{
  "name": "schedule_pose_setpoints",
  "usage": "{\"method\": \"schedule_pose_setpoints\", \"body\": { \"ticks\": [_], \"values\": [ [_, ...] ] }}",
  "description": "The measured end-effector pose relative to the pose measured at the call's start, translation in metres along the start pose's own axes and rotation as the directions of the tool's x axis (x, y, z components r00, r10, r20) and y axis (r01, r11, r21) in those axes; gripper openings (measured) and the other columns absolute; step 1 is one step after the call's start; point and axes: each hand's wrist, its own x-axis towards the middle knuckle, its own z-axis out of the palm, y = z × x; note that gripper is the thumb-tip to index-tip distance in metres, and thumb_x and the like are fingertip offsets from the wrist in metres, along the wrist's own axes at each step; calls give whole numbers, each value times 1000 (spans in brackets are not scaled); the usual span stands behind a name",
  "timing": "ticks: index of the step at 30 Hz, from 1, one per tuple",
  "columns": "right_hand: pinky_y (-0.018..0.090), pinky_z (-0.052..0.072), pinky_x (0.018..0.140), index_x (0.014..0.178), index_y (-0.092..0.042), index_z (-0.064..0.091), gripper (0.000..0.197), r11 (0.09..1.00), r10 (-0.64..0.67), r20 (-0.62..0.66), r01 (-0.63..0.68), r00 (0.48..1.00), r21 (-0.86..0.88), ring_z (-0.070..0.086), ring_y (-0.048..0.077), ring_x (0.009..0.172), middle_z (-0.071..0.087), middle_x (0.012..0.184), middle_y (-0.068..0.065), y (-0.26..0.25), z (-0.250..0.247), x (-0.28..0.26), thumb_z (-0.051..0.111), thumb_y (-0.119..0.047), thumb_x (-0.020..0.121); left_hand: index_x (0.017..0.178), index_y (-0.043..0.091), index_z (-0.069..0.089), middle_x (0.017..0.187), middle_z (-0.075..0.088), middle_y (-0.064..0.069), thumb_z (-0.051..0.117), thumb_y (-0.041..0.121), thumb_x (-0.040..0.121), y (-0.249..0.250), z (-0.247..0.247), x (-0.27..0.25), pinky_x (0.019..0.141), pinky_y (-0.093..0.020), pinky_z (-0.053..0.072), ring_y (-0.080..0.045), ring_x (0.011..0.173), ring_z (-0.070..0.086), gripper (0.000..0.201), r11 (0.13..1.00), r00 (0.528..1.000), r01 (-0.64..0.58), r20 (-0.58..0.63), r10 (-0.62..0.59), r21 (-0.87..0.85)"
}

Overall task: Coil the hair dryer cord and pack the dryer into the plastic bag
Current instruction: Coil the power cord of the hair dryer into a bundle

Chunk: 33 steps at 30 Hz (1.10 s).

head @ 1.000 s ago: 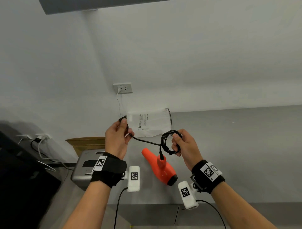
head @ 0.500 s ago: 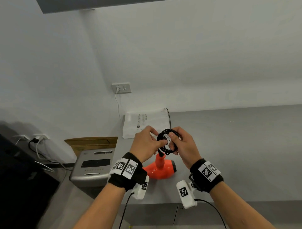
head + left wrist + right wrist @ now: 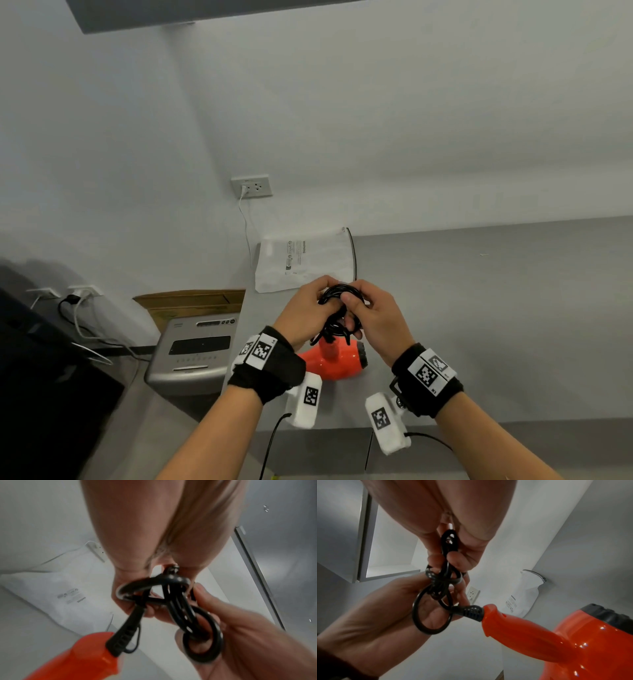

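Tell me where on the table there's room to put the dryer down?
Bare table spreads to the right of the hands, between bag and front edge. It is crowded at the left: dryer, cord, both hands, then the table's edge beside the shredder.

The grey table (image 3: pixel 496 308) stands against the white wall. A white plastic bag (image 3: pixel 301 260) lies flat on the table at its far edge, against the wall, printed side up. An orange hair dryer (image 3: pixel 329 363) rests on the table nearer the front edge, handle pointing up, well apart from the bag.
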Motion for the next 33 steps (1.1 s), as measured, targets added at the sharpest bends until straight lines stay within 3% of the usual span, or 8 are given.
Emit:
{"method": "schedule_pose_setpoints", "body": {
  "ticks": [4, 7, 12, 16, 20, 25, 28, 33],
  "values": [
    [31, 43, 45, 101, -7, 67, 12, 999, 17, -43, -14, 999, 50, 55, 21, 54, 62, 65, 4, 0, -7, 2, 56, -11, 100, 110, 11, 69, 114, 65, -20, 71, -1, 84, -5, -6, -2, 96, -47, 57, -30, 95, 70, 29, 973, 995, 91, 69, -78, -212],
    [32, 43, 45, 100, -6, 66, 12, 996, 8, -18, -7, 1000, 84, 55, 22, 55, 62, 65, -1, -2, -10, 0, 56, -10, 101, 115, 10, 68, 112, 66, -22, 72, -2, 80, -5, -8, -4, 101, -50, 54, -30, 99, 68, 37, 962, 991, 111, 99, -88, -251],
    [32, 43, 45, 102, -5, 67, 13, 997, -20, 0, 19, 1000, 79, 53, 24, 55, 62, 62, -3, -4, -11, -3, 55, -11, 101, 118, 18, 61, 102, 73, -25, 57, 5, 96, 1, -4, -7, 90, -43, 59, -34, 95, 75, 26, 991, 990, 76, 125, -62, -109],
    [32, 43, 45, 101, -4, 66, 13, 997, -10, -20, 12, 1000, 70, 54, 24, 55, 65, 66, -3, -3, -11, -1, 55, -11, 101, 115, 12, 64, 90, 70, -9, 53, 4, 98, 0, 1, -8, 82, -38, 56, -23, 88, 69, 22, 989, 993, 71, 103, -58, -129],
    [30, 42, 43, 100, -5, 64, 9, 997, 24, -44, -21, 999, 70, 53, 24, 53, 57, 62, 1, 2, -12, -1, 55, -9, 100, 123, 14, 68, 101, 63, -5, 49, 1, 98, -2, -4, -4, 96, -42, 50, -19, 101, 59, 33, 953, 997, 80, 33, -74, -293],
    [30, 44, 43, 97, -6, 62, 6, 992, 116, 10, -116, 993, 53, 54, 24, 53, 54, 60, 4, 13, -12, -7, 57, -7, 99, 131, 10, 58, 102, 55, -10, 40, -3, 104, 0, -27, 8, 99, -50, 55, -27, 102, 69, 35, 873, 974, -8, -200, -103, -488],
    [30, 44, 44, 92, -6, 63, 7, 983, 178, 14, -178, 984, 51, 52, 28, 57, 52, 59, 6, 20, -15, -5, 59, -8, 97, 126, 9, 59, 106, 52, -14, 37, -3, 105, 1, -31, 10, 91, -49, 60, -27, 87, 71, 33, 896, 968, -69, -247, -47, -438],
    [30, 44, 43, 90, -4, 66, 7, 973, 228, -47, -225, 973, 55, 55, 26, 57, 57, 63, 8, 25, -19, -1, 63, -9, 95, 126, 23, 60, 104, 64, -16, 38, -1, 105, 4, -14, 3, 81, -37, 58, -22, 74, 64, 39, 969, 957, -196, -244, 155, -152]
  ]
}}
